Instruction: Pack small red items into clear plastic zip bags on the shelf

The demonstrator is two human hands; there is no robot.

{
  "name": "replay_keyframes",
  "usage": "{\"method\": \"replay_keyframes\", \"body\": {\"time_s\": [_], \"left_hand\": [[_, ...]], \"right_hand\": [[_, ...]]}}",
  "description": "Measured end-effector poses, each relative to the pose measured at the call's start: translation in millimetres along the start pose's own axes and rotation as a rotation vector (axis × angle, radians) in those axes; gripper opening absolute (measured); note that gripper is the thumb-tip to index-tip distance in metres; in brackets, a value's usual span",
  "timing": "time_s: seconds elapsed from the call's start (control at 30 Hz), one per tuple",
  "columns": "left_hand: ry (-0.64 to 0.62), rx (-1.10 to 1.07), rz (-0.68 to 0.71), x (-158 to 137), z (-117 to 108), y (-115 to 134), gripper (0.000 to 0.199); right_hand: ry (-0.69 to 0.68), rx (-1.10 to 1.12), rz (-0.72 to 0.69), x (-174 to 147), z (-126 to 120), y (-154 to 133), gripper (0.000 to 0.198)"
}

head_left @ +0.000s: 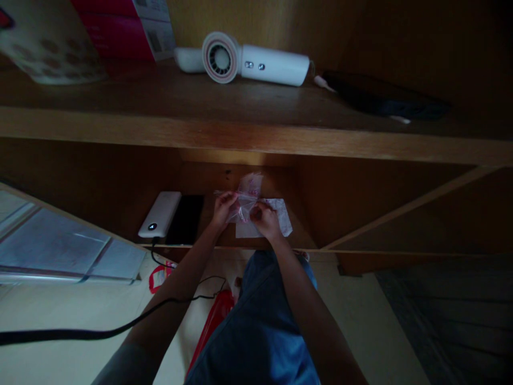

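Both my hands are over the lower wooden shelf, at a clear plastic bag (249, 188) with reddish print. My left hand (224, 207) pinches the bag's left side. My right hand (265, 218) has its fingers curled at the bag's right side; what lies between its fingertips is too small to make out. Beneath the bag and my right hand lies a white sheet of paper (284, 215), partly covered. Left of my left hand, a dark flat slab (185, 219), perhaps a phone, rests beside a white power bank (161, 214).
Above my hands runs the upper shelf's edge (256, 133). On that shelf are a white handheld fan (274, 64), a dark flat object (385, 99), a cup (52, 53) and a pink box (120, 32). A black cable (120, 327) crosses my left forearm.
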State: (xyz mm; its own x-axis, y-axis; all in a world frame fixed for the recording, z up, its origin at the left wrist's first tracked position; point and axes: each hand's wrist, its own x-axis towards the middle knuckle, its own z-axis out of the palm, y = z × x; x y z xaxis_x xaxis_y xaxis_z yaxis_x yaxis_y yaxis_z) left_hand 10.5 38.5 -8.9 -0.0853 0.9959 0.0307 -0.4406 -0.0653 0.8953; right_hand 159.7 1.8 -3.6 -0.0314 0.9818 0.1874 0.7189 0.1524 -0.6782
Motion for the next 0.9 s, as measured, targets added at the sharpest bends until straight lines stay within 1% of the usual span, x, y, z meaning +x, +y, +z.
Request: {"method": "replay_keyframes", "body": {"time_s": [0.1, 0.23, 0.3, 0.37, 0.43, 0.57, 0.7, 0.77, 0.9], "left_hand": [[-0.018, -0.033, -0.032, -1.6, 1.5, 2.9, 0.023], [-0.072, -0.012, -0.108, -4.5, 3.2, 4.5, 0.023], [-0.092, -0.011, -0.119, -5.4, 3.4, 3.2, 0.025], [-0.111, -0.017, -0.111, -5.8, 3.2, 1.4, 0.025], [-0.144, -0.015, -0.118, -6.2, 3.1, 0.8, 0.025], [-0.225, 0.011, -0.177, -8.2, 4.4, 4.0, 0.023], [-0.292, 0.056, -0.198, -9.5, 5.6, 6.6, 0.022], [-0.301, 0.074, -0.199, -9.2, 5.6, 6.1, 0.021], [-0.246, 0.096, -0.198, -7.5, 4.4, 3.6, 0.019]], "right_hand": [[0.042, 0.125, -0.01, -1.2, -1.3, 1.9, 0.018], [0.144, 0.45, 0.001, -2.0, -5.9, 6.1, 0.018], [0.138, 0.575, 0.014, -2.0, -6.8, 7.2, 0.024], [0.081, 0.645, 0.024, -1.9, -6.3, 7.1, 0.025], [0.04, 0.684, 0.036, -1.6, -5.4, 5.8, 0.026], [0.044, 0.716, 0.063, -1.1, -6.4, 0.6, 0.029], [0.03, 0.745, 0.077, -1.4, -8.9, -3.3, 0.032], [0.02, 0.764, 0.078, -1.5, -8.7, -3.4, 0.033], [0.012, 0.779, 0.092, -0.7, -6.5, -2.8, 0.034]]}}
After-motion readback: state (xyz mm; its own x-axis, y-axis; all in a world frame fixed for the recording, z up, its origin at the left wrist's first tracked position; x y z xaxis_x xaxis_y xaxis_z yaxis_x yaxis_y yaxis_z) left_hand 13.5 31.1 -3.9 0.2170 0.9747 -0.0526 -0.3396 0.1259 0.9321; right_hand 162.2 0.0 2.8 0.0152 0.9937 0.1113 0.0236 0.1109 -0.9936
